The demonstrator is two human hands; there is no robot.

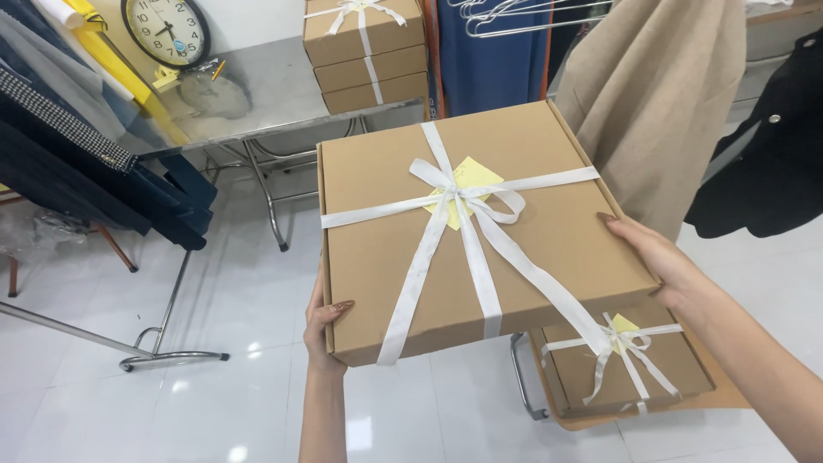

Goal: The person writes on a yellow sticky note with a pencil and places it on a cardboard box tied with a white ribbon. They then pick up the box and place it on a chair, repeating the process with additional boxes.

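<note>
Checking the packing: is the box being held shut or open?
Shut: the cardboard box has its lid flat, with white ribbon tied crosswise in a bow.

A single view, from a camera worn on the person's head, looks steeply down and forward across the person's own forearms. It sits close to the cardboard box, which fills the middle of the picture, with the left hand at 7 o'clock of it and the right hand at 3 o'clock. Past the box the view faces toward 12 o'clock, reaching a metal bench farther off and a wall clock at 10 o'clock. The white tiled floor lies far below, at 8 o'clock. No second view shares the scene.
</note>
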